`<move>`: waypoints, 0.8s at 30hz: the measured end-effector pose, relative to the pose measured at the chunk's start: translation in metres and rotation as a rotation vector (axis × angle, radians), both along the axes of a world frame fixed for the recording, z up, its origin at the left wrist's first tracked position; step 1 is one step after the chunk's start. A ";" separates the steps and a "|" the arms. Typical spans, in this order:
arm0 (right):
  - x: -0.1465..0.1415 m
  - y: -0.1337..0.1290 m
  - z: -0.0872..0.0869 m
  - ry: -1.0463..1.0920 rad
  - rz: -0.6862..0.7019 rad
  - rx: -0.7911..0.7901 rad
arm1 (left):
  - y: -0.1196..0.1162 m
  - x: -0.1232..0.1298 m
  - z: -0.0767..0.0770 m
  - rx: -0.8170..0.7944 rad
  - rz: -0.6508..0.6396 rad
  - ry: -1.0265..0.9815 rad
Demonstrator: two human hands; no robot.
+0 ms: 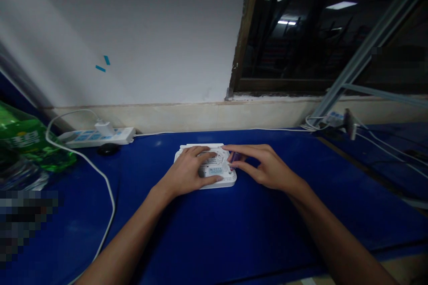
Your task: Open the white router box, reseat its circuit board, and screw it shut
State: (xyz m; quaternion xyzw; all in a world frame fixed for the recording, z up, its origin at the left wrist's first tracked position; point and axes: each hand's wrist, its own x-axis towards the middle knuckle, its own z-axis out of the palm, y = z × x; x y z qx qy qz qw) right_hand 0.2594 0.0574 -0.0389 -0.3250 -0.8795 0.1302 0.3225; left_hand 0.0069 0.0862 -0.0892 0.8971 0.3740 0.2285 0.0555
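Note:
A white plastic router-like device [223, 182] lies upside down on the blue tabletop, its underside showing vent holes and a pale blue label. My left hand [187, 171] rests spread over it and grips it from above. My right hand [264, 167] is at the device's right side, its fingers and thumb around a small purple object [234, 157]. Those fingers partly hide this object, so I cannot tell exactly what it is.
A white power strip [96, 137] with a charger and a looping white cable [78, 153] lies at the back left. Green-wrapped bottles [23, 138] stand at the far left. Another power strip [334, 118], cables and metal rails [368, 53] are at the right, below a dark window.

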 end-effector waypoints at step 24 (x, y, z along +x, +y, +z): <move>-0.013 -0.011 -0.002 -0.133 -0.199 -0.116 | 0.000 0.000 0.000 -0.007 0.012 0.003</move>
